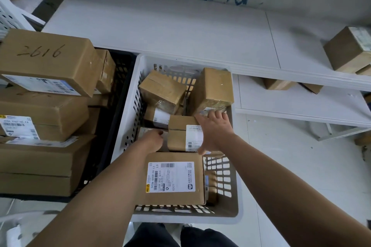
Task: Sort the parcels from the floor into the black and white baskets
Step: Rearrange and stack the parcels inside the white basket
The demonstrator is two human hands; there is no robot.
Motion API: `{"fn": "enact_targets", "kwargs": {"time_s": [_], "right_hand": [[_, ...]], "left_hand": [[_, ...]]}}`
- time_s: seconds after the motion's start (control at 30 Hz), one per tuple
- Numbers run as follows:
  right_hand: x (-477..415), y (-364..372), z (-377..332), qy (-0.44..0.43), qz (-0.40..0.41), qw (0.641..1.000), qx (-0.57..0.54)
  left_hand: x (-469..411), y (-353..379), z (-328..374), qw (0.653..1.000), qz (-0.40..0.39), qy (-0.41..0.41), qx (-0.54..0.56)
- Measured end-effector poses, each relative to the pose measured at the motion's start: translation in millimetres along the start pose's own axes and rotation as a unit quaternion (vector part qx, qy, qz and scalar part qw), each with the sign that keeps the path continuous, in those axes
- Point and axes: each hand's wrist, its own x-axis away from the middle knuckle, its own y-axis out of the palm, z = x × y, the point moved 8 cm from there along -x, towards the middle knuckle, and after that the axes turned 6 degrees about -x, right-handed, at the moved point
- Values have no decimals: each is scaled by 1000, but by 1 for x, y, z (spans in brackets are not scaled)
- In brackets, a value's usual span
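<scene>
- Both my hands are down inside the white basket (128, 106), either side of a small labelled parcel (181, 133).
- My right hand (213, 130) lies spread flat over the parcel's right edge and label, fingers wide, clamping nothing.
- My left hand (153, 139) is at its left side; fingers are hidden, so I cannot tell the grip.
- The parcel's long axis runs away from me, between the palms; the right hand is nearer.
- The black basket (120, 86), to the left, is stacked with bigger boxes.
</scene>
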Motion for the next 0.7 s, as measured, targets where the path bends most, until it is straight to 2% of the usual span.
{"fn": "enact_targets", "kwargs": {"time_s": [0.13, 0.4, 0.53, 0.7], "right_hand": [[-7, 10, -1, 19, -17, 1000, -11], [-19, 20, 11, 56, -91, 993, -52], [-19, 23, 17, 63, -106, 991, -48], [-19, 22, -2, 27, -75, 995, 52]], "left_hand": [[-9, 8, -6, 992, -51, -11, -117], [-11, 19, -7, 946, -131, -11, -297], [-6, 15, -10, 945, -135, -10, -298], [-4, 12, -22, 957, -144, -37, -250]]}}
